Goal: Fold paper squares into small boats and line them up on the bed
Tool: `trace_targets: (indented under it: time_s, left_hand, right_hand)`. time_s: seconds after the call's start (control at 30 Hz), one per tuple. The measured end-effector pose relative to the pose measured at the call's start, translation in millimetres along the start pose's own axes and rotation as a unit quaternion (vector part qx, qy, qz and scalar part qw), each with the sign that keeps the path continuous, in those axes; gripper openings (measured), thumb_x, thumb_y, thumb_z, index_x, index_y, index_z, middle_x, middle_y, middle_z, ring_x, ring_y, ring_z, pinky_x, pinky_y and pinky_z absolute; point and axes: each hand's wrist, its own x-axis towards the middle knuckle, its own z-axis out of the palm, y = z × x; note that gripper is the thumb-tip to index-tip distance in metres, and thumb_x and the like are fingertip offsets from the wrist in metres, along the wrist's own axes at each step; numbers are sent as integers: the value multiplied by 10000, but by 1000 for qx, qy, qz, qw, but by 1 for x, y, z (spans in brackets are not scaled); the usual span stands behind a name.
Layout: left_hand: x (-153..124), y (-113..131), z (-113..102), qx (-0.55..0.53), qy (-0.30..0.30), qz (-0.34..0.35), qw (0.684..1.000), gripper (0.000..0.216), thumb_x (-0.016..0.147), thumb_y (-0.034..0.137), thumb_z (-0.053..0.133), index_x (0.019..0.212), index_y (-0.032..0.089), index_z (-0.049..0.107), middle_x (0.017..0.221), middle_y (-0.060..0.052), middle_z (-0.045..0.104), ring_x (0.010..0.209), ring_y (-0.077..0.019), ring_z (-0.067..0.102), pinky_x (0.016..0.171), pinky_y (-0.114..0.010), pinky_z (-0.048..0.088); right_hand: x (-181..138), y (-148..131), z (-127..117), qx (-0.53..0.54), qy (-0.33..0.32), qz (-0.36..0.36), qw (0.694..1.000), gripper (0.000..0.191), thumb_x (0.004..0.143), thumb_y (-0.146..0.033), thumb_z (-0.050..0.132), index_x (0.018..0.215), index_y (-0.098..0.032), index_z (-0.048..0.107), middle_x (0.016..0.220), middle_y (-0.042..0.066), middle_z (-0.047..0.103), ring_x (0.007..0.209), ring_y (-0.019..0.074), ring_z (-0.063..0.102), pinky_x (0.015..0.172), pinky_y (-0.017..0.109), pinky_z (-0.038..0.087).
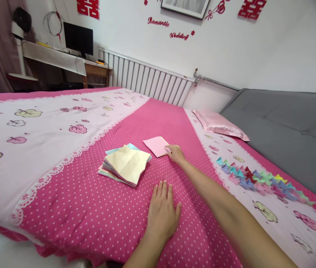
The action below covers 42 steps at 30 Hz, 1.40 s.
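My right hand (175, 153) reaches forward across the bed and pinches the near right corner of a pink paper sheet (156, 145) that lies on the pink dotted bedspread (91, 212). My left hand (162, 210) rests flat on the bedspread nearer to me, fingers stretched out, holding nothing. Just left of the pink sheet sits a stack of creased coloured papers (125, 163) with a pale yellow sheet on top.
Rows of small folded paper shapes (261, 180) in several colours lie on the right side of the bed. A pink pillow (219, 124) and a grey sofa (289, 130) are beyond them. A radiator (146, 78) and a desk with a monitor (78, 39) stand at the wall.
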Motion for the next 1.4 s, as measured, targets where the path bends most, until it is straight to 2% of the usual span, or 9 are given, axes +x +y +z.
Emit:
trace_targets:
  time_s: [0.2,0.37,0.6,0.83,0.93,1.03,1.17,1.3,1.4]
  left_hand:
    - [0,1,-2,0,-8,-4,1000,594,862,462,244,1327,111,364,1408,-110,313,1318,-261,217,1083,-443,199]
    - [0,1,-1,3,-6,-1,1000,584,859,444,268,1326,107,365,1410,-114,307,1317,-262,217,1082,-443,206]
    - [0,1,-1,1,-5,-2,1000,589,861,447,264,1333,107,352,1414,-112,295,1318,-259,214,1085,-434,206]
    - [0,0,0,3,-3,-1,1000,592,861,459,264,1335,114,349,1413,-111,302,1319,-260,212,1084,-440,201]
    - [0,0,1,6,0,2,1000,589,861,457,270,1330,112,357,1408,-116,314,1316,-262,223,1081,-441,204]
    - [0,2,0,11,13,4,1000,579,858,447,286,1318,107,376,1396,-124,341,1306,-260,251,1076,-430,215]
    - [1,4,-3,18,45,18,999,523,842,388,361,1271,97,432,1350,-151,410,1265,-264,332,1057,-424,253]
    - [-1,5,-5,15,99,14,995,449,826,318,403,1194,75,484,1270,-182,482,1183,-274,435,1010,-428,331]
    - [-4,4,-7,12,147,-14,989,440,810,290,434,1190,72,459,1241,-188,497,1176,-278,441,989,-430,361]
  right_hand:
    - [0,-7,3,-16,-10,-23,1000,297,870,-286,429,1121,-279,587,1211,23,565,1124,199,458,896,309,373]
    - [-1,-13,3,-32,-31,-33,998,322,872,-255,398,1134,-305,579,1164,30,599,1057,207,520,885,321,364]
    - [0,-16,7,-35,-32,-7,999,339,859,-227,395,1119,-295,601,1107,28,639,997,216,563,885,338,353]
    - [0,-22,7,5,32,13,999,285,842,-215,428,943,-272,688,976,30,686,942,195,568,868,317,356]
    - [-7,-21,-6,38,83,-1,996,271,853,-226,433,945,-279,682,1040,15,664,1034,194,523,928,337,315]
    - [-25,-11,-26,77,131,-18,988,246,855,-257,456,987,-283,663,1137,1,621,1133,196,452,971,374,291]
    - [-74,16,-52,134,158,-41,977,209,832,-256,502,938,-307,674,1124,-16,628,1127,197,464,939,418,353]
    - [-137,46,-60,198,150,-47,968,195,794,-217,531,879,-289,691,1102,6,638,1058,191,530,872,397,437]
    - [-172,65,-54,336,107,-41,935,182,759,-201,544,835,-257,700,1156,39,605,1105,207,509,924,421,399]
